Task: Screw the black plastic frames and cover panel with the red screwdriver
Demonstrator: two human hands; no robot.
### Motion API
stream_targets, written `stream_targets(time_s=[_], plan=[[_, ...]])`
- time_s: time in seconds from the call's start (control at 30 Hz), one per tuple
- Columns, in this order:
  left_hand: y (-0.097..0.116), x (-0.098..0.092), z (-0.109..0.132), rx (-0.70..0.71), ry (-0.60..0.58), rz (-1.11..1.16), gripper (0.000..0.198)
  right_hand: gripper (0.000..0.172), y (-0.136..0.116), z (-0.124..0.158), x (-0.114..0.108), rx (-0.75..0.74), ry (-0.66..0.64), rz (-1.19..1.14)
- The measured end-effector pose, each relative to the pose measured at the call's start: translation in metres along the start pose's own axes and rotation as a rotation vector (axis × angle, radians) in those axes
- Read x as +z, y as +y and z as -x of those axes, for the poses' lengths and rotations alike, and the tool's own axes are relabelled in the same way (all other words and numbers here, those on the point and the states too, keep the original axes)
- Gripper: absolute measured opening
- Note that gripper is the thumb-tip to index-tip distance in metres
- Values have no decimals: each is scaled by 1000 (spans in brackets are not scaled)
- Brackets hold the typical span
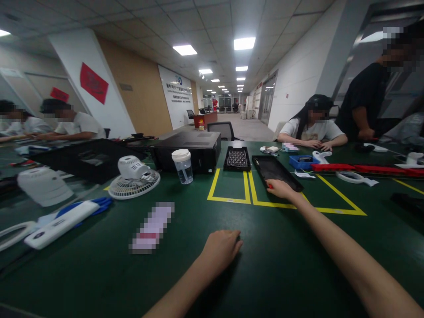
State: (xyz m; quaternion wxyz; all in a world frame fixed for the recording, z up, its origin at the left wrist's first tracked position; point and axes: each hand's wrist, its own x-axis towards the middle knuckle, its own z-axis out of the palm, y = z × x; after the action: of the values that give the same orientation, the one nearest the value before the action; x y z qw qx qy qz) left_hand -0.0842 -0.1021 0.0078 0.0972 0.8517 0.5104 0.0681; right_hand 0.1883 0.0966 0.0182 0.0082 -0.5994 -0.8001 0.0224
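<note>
My left hand (222,248) rests on the green table, fingers loosely bent, thumb and forefinger apart, with nothing visible in it. Farther forward, my right hand (281,189) is closed at the near edge of a long black tray (276,171). A small red item (270,186) shows at its fingertips; its kind is too small to tell. The tray lies askew across a yellow-taped outline (341,211). Left of it stands a smaller black tray (226,167) filled with rows of small shiny round pieces (237,156).
A lidded cup (184,168), a white fan (134,179) and a large black case (187,145) stand left. A pixelated flat item (152,229) lies near my left hand. A blue bin (302,162) and red strip (364,169) lie right. People sit or stand around the table.
</note>
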Motion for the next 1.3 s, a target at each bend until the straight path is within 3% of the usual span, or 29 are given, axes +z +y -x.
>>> stream_targets(time_s=[0.2, 0.4, 0.77, 0.93, 1.03, 1.13, 1.2, 1.3], plan=[[-1, 3, -2, 18, -4, -33, 32, 30, 2, -57, 4, 48, -29, 54], [0, 1, -1, 29, 5, -46, 31, 30, -4, -90, 4, 97, 12, 95], [1, -1, -3, -4, -7, -62, 31, 33, -29, -98, 8, 297, 278, 142], [-2, -2, -3, -10, 9, -54, 31, 38, -37, -99, 8, 334, 316, 109], [-4, -4, -3, -11, 25, -42, 32, 46, -21, -91, 1, 369, 324, 103], [-5, -4, -3, 2, 41, -35, 32, 42, 14, -64, -14, 434, 340, 123], [-3, -4, -2, 6, 42, -33, 32, 38, 42, -32, -28, 495, 351, 151], [0, -4, -1, 4, 23, -34, 32, 38, 81, 40, -46, 569, 360, 199]])
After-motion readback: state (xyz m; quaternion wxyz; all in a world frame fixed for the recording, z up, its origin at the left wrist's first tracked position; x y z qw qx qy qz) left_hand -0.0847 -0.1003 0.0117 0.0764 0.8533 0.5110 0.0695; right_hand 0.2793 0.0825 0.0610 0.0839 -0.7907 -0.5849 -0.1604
